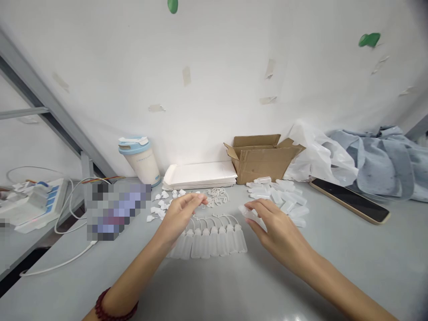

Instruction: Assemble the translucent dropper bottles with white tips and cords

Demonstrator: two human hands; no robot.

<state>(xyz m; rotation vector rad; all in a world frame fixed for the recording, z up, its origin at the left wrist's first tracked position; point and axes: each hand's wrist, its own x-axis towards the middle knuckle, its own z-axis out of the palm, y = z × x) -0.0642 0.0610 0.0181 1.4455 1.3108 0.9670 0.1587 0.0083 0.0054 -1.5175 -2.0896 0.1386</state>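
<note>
My right hand (272, 223) grips a small translucent plastic bottle (245, 211) between thumb and fingers, raised above the table. Across from it, my left hand (183, 213) has its thumb and fingers pressed together; anything in that pinch is too small to make out. Below and between the hands lies a row of several translucent bottles (214, 243) with thin white cords at their necks. White cord loops (218, 196) are heaped just behind the hands. Small white caps (162, 205) lie scattered left of my left hand. Loose bottles (284, 198) are piled beyond my right hand.
Behind stand a lidded cup (140, 162), stacked white envelopes (202, 174) and an open cardboard box (264, 162). Rightward are a white plastic bag (317, 156), a phone (349, 200) and bluish cloth (384, 165). A blurred-out object (117, 211) and a white cable (60, 269) lie left.
</note>
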